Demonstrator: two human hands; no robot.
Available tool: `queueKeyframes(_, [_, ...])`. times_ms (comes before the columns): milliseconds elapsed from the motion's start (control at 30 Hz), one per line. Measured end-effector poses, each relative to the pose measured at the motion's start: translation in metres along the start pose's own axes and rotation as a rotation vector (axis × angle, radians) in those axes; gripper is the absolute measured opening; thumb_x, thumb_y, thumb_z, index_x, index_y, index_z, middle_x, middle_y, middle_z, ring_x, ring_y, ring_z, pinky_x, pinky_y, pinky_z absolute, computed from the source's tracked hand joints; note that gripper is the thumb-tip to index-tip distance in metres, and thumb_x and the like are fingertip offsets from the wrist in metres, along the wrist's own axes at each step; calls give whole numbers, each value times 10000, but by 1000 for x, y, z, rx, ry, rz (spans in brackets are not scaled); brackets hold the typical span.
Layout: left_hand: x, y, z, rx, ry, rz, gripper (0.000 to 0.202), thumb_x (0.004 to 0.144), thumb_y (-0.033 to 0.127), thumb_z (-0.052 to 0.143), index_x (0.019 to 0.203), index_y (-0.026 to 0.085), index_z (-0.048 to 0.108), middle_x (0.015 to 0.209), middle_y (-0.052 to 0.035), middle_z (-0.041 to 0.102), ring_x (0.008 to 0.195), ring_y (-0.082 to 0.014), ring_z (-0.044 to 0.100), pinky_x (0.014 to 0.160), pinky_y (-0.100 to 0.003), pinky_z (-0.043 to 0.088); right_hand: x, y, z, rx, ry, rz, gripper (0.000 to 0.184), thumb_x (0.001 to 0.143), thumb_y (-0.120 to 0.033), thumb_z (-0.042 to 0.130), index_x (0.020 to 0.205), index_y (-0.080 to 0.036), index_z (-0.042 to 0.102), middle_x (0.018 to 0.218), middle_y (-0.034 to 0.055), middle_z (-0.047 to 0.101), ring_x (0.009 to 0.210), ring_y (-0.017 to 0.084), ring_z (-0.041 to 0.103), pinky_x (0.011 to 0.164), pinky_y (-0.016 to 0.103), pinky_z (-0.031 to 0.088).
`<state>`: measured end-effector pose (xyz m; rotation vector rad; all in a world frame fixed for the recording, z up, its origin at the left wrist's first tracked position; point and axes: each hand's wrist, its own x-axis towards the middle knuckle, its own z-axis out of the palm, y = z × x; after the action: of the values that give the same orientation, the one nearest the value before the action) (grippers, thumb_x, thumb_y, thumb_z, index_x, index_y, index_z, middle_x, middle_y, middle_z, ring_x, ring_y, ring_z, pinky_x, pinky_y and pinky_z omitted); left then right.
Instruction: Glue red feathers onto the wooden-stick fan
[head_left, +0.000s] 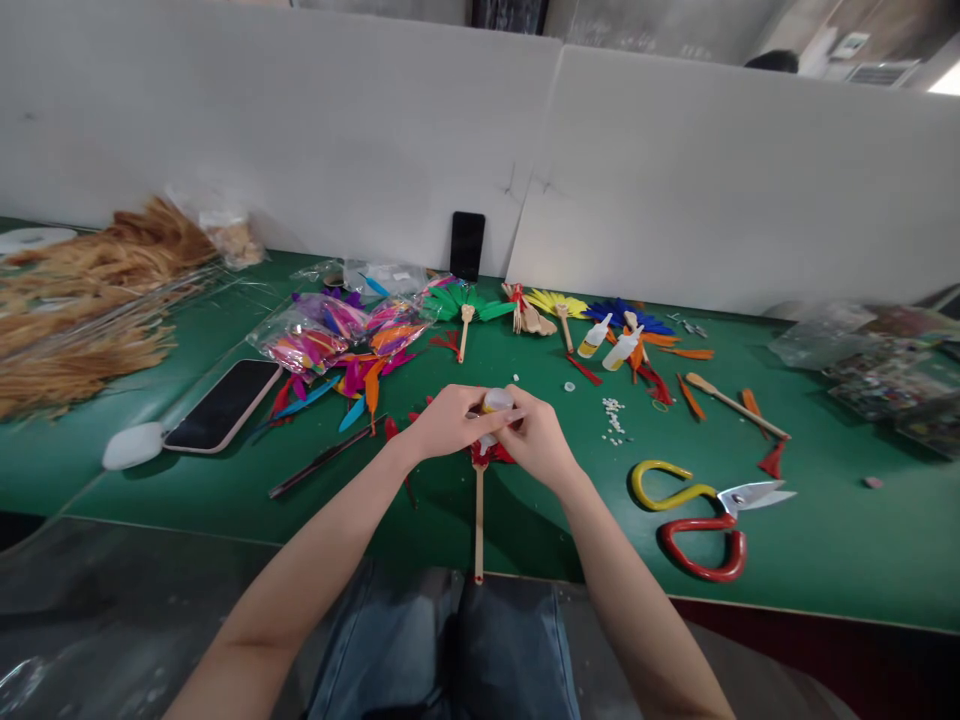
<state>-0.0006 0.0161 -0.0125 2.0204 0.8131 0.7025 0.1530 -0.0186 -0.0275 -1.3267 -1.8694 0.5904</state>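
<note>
at the bottom of the frame, legs in jeans (442,650) are seen at the near edge of the green table (840,575). a wooden handle (479,525) is laid just above them, pointed toward the bottom edge, and its upper end is met by red feathers (501,453), partly covered by the hands. at lower right, scissors (739,497) with one yellow and one red grip are left spread.

in the centre of the frame, a small bottle (497,400) is held over the red feathers, its nozzle tipped down. it is grasped by the fingers of both the left hand (444,422) and the right hand (538,440); whether the feathers are touched by the nozzle cannot be told.

to the left, a dark slim tool (319,473) is laid aslant, and beyond it a phone (225,405) is placed flat. right of centre, small white beads (613,420) are scattered. farther up, two more bottles (609,343) are laid beside a blue fan (628,312); a yellow fan (562,305) and a green fan (466,300) are set out to their left, near bagged feathers (315,335). at the back, an upright phone (467,245) is leaned against a white partition (262,130).
</note>
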Motion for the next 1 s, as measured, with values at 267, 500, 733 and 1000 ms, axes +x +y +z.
queueKeyframes(267, [1,0,-2,22,20,23,350,854,448,513,721,135,596,616,26,512,540,-85,397,483,-198,294,4,1,1,-12,24,-43,207,754,-260,479,658,-231,298,583,-55,370,507,108,339,484,221,232])
queueKeyframes(500, [3,-4,-4,87,50,29,355,846,452,528,673,144,561,580,33,496,518,-84,400,477,-195,289,8,2,3,-13,33,-58,178,750,-269,471,669,-231,318,591,-43,396,512,121,363,486,226,249])
queueKeyframes(733, [4,-5,-4,119,43,44,334,856,435,520,696,148,578,610,25,527,539,-89,412,494,-193,299,8,7,6,-26,50,-52,179,732,-247,471,671,-234,304,597,-42,390,516,123,357,486,227,248])
queueKeyframes(1000, [6,-6,0,83,42,58,380,857,483,512,691,144,557,616,24,514,551,-91,409,504,-197,300,6,9,4,-97,72,-71,190,727,-225,463,666,-239,284,604,-41,382,517,125,352,479,228,245])
